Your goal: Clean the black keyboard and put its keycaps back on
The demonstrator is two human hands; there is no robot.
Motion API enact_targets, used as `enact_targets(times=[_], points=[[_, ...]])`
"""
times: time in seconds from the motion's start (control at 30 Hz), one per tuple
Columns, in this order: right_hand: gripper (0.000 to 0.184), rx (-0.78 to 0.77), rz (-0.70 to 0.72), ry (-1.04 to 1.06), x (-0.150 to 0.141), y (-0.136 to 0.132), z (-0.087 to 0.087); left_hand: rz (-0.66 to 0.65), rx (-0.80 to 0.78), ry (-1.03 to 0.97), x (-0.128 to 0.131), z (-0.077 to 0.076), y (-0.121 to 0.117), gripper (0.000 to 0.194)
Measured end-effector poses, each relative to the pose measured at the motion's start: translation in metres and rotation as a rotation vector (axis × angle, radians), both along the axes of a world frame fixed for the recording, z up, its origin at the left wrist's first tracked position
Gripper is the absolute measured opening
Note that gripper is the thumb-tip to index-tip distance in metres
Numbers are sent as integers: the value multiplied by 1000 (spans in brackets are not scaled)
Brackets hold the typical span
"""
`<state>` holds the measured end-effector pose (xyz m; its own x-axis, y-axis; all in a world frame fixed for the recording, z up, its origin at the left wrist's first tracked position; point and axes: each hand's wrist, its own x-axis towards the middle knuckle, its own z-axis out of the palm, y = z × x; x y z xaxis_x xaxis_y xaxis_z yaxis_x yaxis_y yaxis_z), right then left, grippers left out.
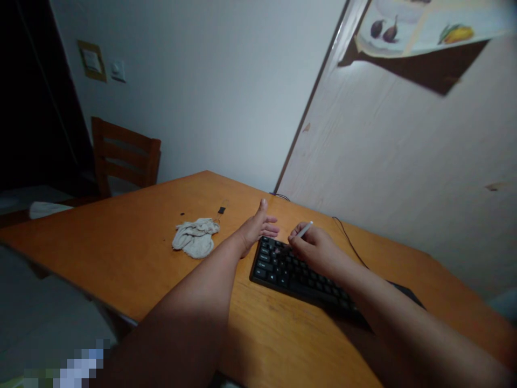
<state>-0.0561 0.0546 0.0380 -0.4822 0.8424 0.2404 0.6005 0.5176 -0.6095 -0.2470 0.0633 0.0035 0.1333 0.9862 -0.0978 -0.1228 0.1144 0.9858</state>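
A black keyboard [297, 280] lies at a slant on the wooden table. My left hand [258, 229] is at its far left corner, thumb up and fingers stretched out, holding nothing; whether it touches the keyboard I cannot tell. Over the upper left keys, my right hand [313, 242] is closed around a slim whitish stick [305, 229], one end poking up past the fingers. The stick's lower end is hidden. Left of my left hand rests a crumpled grey-white cloth [197, 238]. Beyond the cloth lies a small black piece with thin wire loops [222, 210].
A tiny dark piece [182, 214] sits on the wooden table [133, 242]. One dark cable [349, 242] runs across the table behind the keyboard. A wooden chair [127, 153] stands at the far left. Walls border the table's far side. A dark object [226, 380] shows at the bottom edge.
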Motion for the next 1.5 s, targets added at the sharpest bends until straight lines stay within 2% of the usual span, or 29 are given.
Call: enact_targets(times=[0.27,0.53,0.93,1.27,1.5], points=[[13,-28,-29,5,24,0,4,8,15,-5,-3,-3,3,105],[13,-47,-49,41,58,1,-4,8,13,-5,-6,-1,1,105],[11,-75,-160,40,103,-8,-1,-2,38,3,-11,-6,4,102],[16,-69,-223,52,133,-13,-6,13,15,19,-11,1,0,104],[18,-72,-273,50,153,-18,-1,3,37,33,-16,-4,4,105]])
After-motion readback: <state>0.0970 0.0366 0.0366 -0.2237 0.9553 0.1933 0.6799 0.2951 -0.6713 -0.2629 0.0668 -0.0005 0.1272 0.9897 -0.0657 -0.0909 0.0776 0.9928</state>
